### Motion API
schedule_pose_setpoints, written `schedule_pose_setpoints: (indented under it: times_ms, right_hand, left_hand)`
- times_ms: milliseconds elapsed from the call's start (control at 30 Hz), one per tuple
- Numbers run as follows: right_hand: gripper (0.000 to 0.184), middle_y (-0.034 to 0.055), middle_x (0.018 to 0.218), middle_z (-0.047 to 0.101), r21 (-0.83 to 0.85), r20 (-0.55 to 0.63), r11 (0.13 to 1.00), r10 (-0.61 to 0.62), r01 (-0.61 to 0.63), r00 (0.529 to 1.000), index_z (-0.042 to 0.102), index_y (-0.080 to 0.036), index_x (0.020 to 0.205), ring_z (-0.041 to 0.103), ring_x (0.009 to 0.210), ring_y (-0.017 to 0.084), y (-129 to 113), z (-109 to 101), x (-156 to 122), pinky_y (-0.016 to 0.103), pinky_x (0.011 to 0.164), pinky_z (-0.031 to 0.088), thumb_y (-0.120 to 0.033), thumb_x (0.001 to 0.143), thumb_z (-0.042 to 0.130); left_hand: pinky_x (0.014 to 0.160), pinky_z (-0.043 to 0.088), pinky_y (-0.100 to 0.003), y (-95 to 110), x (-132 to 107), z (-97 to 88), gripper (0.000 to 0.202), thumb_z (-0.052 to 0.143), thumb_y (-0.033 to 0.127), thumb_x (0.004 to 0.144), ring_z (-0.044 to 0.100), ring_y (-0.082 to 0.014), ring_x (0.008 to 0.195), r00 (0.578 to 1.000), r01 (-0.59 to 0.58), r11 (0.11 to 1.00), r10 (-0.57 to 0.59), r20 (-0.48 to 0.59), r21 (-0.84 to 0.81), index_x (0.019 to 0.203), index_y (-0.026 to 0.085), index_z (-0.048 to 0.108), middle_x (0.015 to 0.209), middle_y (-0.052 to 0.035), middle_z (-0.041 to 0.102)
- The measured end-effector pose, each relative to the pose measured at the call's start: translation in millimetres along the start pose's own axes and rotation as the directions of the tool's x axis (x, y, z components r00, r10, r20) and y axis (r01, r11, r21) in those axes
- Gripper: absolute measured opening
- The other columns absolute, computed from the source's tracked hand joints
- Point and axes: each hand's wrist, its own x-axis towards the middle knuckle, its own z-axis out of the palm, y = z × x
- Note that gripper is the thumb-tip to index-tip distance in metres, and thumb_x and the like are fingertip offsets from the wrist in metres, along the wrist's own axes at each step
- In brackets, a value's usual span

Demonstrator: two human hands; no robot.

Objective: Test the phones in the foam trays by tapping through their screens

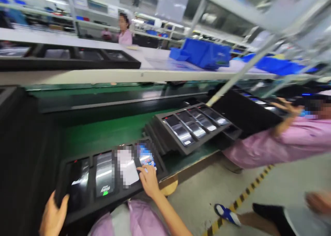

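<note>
A black foam tray (91,207) lies in front of me with several smartphones in its slots. My left hand (53,215) grips the tray's left end, thumb over the rim and fingers along the side. At the other end, my right hand (148,179) rests its fingertips on the lower part of a lit phone (144,154) with a colourful screen; it grasps nothing. Beside that is a phone with a pale, blurred-out screen (126,167). Further left are a phone with white lettering and a green mark (104,175) and a dark phone (79,177).
Stacked foam trays (165,139) with dark phones stand to the right on the green bench (88,132). A shelf (103,76) above carries another phone tray (77,62) and blue bins (201,53). Black foam rises at left. A co-worker's pink sleeve (258,143) is at right; someone's legs show below.
</note>
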Motion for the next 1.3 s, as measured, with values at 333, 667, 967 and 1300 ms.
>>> schedule_pose_setpoints:
  times_ms: [333, 667, 967, 1300]
  right_hand:
    - [0.039, 0.0041, 0.085, 0.053, 0.045, 0.002, 0.994, -0.104, 0.104, 0.995, 0.067, -0.025, 0.091, 0.047, 0.084, 0.018, 1, 3, 7, 0.034, 0.078, 0.03, -0.024, 0.092, 0.028]
    - [0.041, 0.0052, 0.084, 0.053, 0.037, 0.006, 0.992, -0.12, 0.12, 0.993, 0.069, -0.024, 0.084, 0.045, 0.082, 0.019, 0, 8, 6, 0.035, 0.078, 0.029, -0.026, 0.092, 0.029]
    - [0.04, 0.0046, 0.084, 0.053, 0.014, -0.006, 0.99, -0.142, 0.142, 0.99, 0.068, -0.024, 0.083, 0.045, 0.082, 0.018, 2, 9, 6, 0.034, 0.078, 0.029, -0.025, 0.092, 0.029]
    - [0.039, 0.0047, 0.082, 0.054, 0.027, -0.002, 0.986, -0.162, 0.162, 0.987, 0.068, -0.023, 0.084, 0.045, 0.079, 0.018, 1, 8, 6, 0.034, 0.078, 0.029, -0.024, 0.092, 0.03]
  left_hand:
    - [0.108, 0.03, -0.037, -18, 5, 6.1, 0.054, 0.053, 0.026, 0.075, 0.044, -0.0224, 0.124, 0.99, 0.13, 0.862, -0.139, 0.019, -0.489, 0.127, 0.015, 0.043, 0.132, -0.0119, 0.049]
    - [0.106, 0.032, -0.034, -27, 4, 6.9, 0.053, 0.056, 0.02, 0.075, 0.047, -0.0201, 0.121, 0.995, 0.098, 0.841, -0.096, 0.031, -0.532, 0.127, 0.017, 0.045, 0.13, -0.0092, 0.052]
    - [0.104, 0.035, -0.033, -19, 1, 6.4, 0.051, 0.053, 0.015, 0.076, 0.05, -0.02, 0.118, 0.995, 0.087, 0.867, -0.097, 0.006, -0.49, 0.127, 0.013, 0.045, 0.125, -0.0107, 0.056]
    - [0.103, 0.036, -0.035, -14, -3, 1.9, 0.053, 0.053, 0.015, 0.076, 0.051, -0.0217, 0.117, 0.995, 0.091, 0.891, -0.099, 0.005, -0.445, 0.128, 0.012, 0.045, 0.125, -0.0119, 0.056]
